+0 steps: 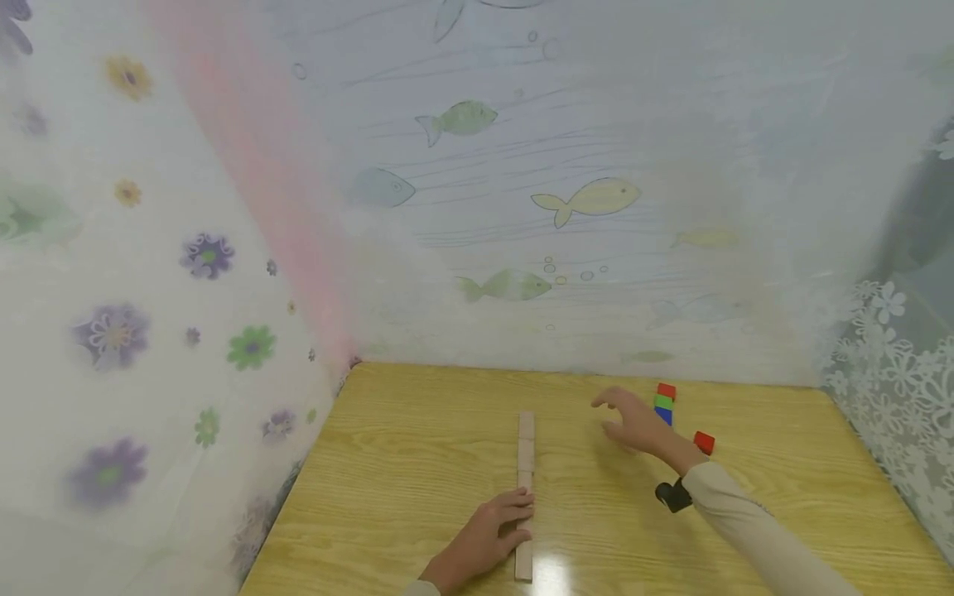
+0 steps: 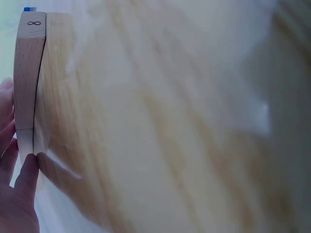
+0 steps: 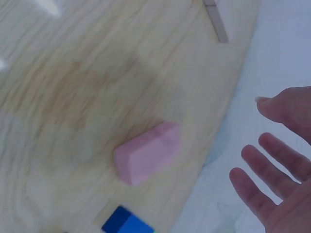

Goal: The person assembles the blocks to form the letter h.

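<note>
A straight row of plain wooden blocks (image 1: 526, 455) lies end to end on the table, running away from the person. My left hand (image 1: 480, 534) holds the nearer part, thumb on one side and fingers on the other. One block (image 2: 33, 24) in the left wrist view bears a mark like a figure 8. My right hand (image 1: 641, 426) hovers right of the row, fingers loosely bent and apart, holding nothing. Near it are a red block (image 1: 667, 390), a green block (image 1: 663, 402) and a blue block (image 1: 663, 415) in line; a second red block (image 3: 148, 153) lies apart.
The wood-grain table (image 1: 402, 430) meets a fish-patterned curtain (image 1: 492, 331) at its far edge. A flowered curtain (image 1: 171, 397) hangs along the left side, and white lace flowers (image 1: 894, 364) border the right. A black camera (image 1: 673, 495) sits at the right wrist.
</note>
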The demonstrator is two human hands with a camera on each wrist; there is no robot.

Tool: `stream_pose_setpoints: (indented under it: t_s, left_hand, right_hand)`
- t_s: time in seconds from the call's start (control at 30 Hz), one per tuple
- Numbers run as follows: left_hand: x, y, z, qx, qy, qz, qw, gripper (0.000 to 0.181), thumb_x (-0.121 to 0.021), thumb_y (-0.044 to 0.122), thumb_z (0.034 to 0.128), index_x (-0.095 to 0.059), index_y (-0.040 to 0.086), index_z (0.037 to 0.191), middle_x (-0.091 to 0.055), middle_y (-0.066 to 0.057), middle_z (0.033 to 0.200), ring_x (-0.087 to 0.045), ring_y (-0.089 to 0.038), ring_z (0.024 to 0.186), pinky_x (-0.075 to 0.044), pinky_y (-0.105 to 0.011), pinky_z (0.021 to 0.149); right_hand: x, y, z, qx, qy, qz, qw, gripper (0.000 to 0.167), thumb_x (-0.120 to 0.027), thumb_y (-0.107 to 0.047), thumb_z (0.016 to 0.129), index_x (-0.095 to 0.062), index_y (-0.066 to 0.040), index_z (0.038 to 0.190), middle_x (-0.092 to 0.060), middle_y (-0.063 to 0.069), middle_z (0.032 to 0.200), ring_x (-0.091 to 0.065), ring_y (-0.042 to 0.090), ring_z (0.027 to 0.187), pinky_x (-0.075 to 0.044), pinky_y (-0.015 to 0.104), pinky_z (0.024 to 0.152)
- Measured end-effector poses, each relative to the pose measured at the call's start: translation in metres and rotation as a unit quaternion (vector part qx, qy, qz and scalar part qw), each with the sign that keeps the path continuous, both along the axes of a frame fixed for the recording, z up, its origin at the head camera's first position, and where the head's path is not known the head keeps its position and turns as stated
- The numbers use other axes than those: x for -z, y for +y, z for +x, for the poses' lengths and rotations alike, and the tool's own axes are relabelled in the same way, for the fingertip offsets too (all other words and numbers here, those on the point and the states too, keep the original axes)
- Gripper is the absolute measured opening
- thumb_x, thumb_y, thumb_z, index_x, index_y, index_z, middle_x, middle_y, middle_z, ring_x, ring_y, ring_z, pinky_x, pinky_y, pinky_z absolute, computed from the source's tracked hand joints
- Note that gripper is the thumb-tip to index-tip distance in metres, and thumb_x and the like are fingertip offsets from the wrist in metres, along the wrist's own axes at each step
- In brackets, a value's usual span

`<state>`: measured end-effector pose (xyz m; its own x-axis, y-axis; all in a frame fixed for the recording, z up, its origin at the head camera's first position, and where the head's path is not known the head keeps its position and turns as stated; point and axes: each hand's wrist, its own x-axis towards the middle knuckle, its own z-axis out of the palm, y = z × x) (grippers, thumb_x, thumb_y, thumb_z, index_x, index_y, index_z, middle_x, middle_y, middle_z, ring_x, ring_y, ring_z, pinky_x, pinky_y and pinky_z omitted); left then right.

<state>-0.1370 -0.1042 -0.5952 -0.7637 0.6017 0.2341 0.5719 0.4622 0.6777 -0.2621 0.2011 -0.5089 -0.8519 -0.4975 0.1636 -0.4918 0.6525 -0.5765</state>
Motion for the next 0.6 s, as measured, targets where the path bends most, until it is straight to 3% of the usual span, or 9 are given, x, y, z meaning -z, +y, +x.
stream_pose_setpoints:
  t_s: [0.2, 0.5, 0.6]
  left_hand:
    - [0.000, 0.000, 0.000, 0.001, 0.013, 0.005, 0.9999, 0.034, -0.063, 0.017, 0.0919, -0.062, 0.000, 0.122, -0.053, -0.008, 0.134, -0.043, -0.026, 0.130, -0.042, -0.038, 0.103]
    - [0.004, 0.000, 0.000, 0.001, 0.019, 0.002, 0.9998, 0.035, -0.063, 0.019, 0.0920, -0.061, 0.002, 0.123, -0.052, -0.007, 0.135, -0.043, -0.024, 0.130, -0.041, -0.039, 0.104]
    - [0.004, 0.000, -0.001, 0.002, 0.016, 0.000, 0.9999, 0.036, -0.062, 0.019, 0.0925, -0.061, 0.002, 0.124, -0.051, -0.008, 0.136, -0.043, -0.024, 0.130, -0.040, -0.039, 0.104]
  right_hand:
    - [0.001, 0.022, 0.016, 0.005, 0.044, 0.011, 0.9989, 0.025, -0.066, -0.001, 0.085, -0.063, 0.001, 0.110, -0.058, 0.016, 0.111, -0.057, 0.038, 0.098, -0.053, 0.049, 0.078]
    - [0.005, 0.062, 0.039, 0.037, 0.037, 0.029, 0.9982, 0.030, -0.064, 0.004, 0.082, -0.062, 0.000, 0.112, -0.057, 0.021, 0.118, -0.056, 0.042, 0.106, -0.052, 0.052, 0.080]
    - [0.006, 0.073, 0.045, 0.038, 0.046, 0.046, 0.9972, 0.032, -0.067, 0.001, 0.082, -0.062, 0.001, 0.113, -0.058, 0.018, 0.114, -0.058, 0.039, 0.100, -0.053, 0.050, 0.077]
